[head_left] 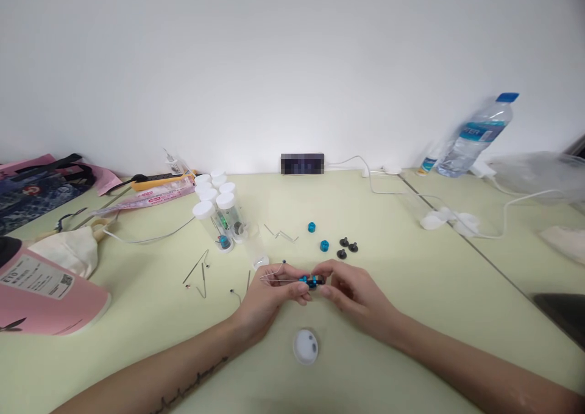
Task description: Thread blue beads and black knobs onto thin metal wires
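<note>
My left hand (269, 295) and my right hand (351, 289) meet over the pale green table (411, 316). Between their pinched fingertips is a small blue and black part (311, 281) threaded on a thin bent metal wire (274, 278). The left fingers pinch the wire and the blue end; the right fingers pinch the black end. Just beyond lie two loose blue nuts (311, 227) (324, 245) and three black screw-like pieces (347, 247). A white lid (306, 346) lies near me below the hands.
Several white-capped clear vials (214, 210) stand at the left centre, with bent wires (201, 274) scattered near them. A pink bag (41, 292) sits at left. A water bottle (475, 136) and white cable (457, 219) lie at back right.
</note>
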Demonstrator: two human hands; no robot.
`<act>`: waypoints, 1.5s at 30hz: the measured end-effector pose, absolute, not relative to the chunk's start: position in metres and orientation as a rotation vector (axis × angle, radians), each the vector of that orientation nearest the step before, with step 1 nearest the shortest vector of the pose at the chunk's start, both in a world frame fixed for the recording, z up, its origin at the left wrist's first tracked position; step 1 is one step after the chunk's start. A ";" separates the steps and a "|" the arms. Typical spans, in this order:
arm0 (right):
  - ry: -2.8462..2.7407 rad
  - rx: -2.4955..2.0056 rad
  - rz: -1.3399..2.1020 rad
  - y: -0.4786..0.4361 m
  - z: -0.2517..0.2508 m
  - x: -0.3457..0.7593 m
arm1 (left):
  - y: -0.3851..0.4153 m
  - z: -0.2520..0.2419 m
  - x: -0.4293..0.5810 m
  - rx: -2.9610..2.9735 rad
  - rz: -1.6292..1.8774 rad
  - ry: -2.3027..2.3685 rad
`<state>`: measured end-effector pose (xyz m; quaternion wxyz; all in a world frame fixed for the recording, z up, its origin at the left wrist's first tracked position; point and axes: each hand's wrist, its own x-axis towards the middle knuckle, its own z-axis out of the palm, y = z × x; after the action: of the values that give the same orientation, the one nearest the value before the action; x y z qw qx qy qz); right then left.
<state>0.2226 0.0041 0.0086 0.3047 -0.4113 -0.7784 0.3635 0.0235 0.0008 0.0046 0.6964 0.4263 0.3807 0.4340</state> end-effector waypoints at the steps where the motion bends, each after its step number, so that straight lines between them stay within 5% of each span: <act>1: -2.068 -1.088 0.973 0.004 0.008 0.222 | 0.001 0.005 0.024 0.957 0.963 0.846; 45: -2.089 -1.092 1.044 0.005 0.002 0.223 | 0.001 0.004 0.023 0.953 0.941 0.841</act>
<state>0.2227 0.0053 0.0025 0.2780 -0.4068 -0.7784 0.3891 0.0229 0.0014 0.0040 0.7033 0.4282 0.3782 0.4230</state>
